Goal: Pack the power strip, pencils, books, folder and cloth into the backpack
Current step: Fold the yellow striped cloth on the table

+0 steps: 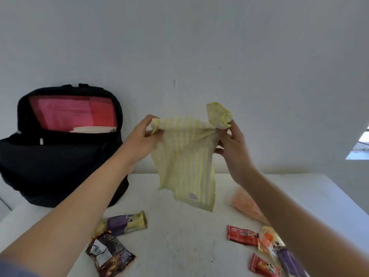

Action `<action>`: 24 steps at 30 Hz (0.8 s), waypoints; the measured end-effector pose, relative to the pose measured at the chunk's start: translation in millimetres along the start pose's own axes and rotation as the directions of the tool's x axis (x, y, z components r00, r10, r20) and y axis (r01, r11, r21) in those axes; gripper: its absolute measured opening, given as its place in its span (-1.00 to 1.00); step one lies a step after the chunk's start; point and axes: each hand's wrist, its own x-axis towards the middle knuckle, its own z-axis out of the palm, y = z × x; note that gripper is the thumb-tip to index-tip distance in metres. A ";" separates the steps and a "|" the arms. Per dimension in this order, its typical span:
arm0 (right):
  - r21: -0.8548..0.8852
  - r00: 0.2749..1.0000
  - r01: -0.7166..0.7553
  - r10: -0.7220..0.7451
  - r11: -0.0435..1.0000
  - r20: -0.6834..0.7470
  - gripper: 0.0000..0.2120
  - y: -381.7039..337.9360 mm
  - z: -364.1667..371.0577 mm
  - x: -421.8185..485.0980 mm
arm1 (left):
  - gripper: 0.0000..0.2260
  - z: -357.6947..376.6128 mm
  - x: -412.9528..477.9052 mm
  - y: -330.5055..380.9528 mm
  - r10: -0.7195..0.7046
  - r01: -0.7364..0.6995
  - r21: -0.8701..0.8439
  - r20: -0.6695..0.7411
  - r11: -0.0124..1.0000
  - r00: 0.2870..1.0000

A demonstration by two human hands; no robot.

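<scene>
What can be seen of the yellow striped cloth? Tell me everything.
The cloth is a thin, soft-looking fabric, pale with yellow stripes, with a small label near its lower edge. It hangs in the air above the white table, touching nothing but the hands. The left hand pinches one top corner and the right hand the other, where a flap bunches upward. It is outside the open black backpack, to its right.

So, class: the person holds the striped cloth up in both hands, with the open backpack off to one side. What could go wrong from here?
1. The cloth hangs loose from the left hand and right hand; its low corner could sweep a snack packet on the table.
2. Unfolded, it may bunch against the pink folder at the backpack opening.
</scene>
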 end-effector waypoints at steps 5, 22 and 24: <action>-0.125 0.939 -0.330 0.311 0.936 -0.146 -0.81 9.8 -12.5 3.6 | -0.82 -14.9 6.3 -5.7 -0.121 0.119 -0.233 0.004 0.965 0.993; 0.333 0.765 -0.606 0.644 0.722 -0.003 -0.93 41.7 -35.4 31.3 | -0.76 -34.6 24.8 -56.2 -0.501 0.496 -0.095 -0.034 0.863 0.865; 0.312 0.782 -0.590 0.623 0.744 -0.005 -0.83 41.8 -34.2 42.0 | -0.77 -37.4 33.9 -55.4 -0.457 0.450 -0.096 -0.081 0.888 0.886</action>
